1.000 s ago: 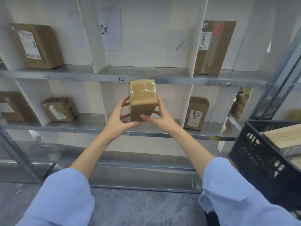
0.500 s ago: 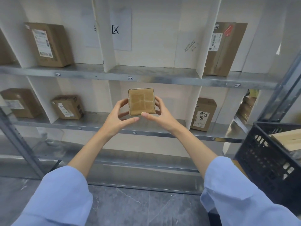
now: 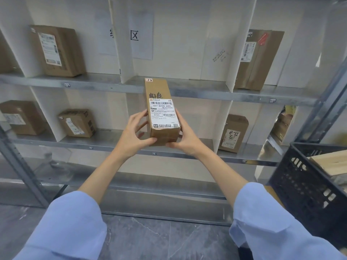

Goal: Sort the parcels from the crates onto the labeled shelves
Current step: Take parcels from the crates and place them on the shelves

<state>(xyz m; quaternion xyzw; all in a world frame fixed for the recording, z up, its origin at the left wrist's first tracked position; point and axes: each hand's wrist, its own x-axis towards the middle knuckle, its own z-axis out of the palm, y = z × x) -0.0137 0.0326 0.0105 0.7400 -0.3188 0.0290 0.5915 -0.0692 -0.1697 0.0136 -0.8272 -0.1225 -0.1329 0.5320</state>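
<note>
Left hand point(image 3: 134, 135) and right hand point(image 3: 185, 138) gripping an upright brown parcel point(image 3: 161, 111) with white label facing the camera, before metal shelves point(image 3: 105, 85) holding other boxes, black crate point(image 3: 308, 186) at right

Grey stone-tile floor point(image 3: 142, 239) (pale veining, seams visible) at bottom.

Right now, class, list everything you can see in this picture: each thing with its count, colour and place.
held parcel: one, brown with white label, centre
upper-shelf parcels: two fully visible, brown, left and right bays
lower-shelf parcels: three, brown, two left, one right
shelves: two tiers, grey metal, white dividers
crate: one, black, lower right, pale packages inside
sleeves: two, light blue, bottom corners
hands: two, left hand and right hand gripping the held parcel's lower end
</note>
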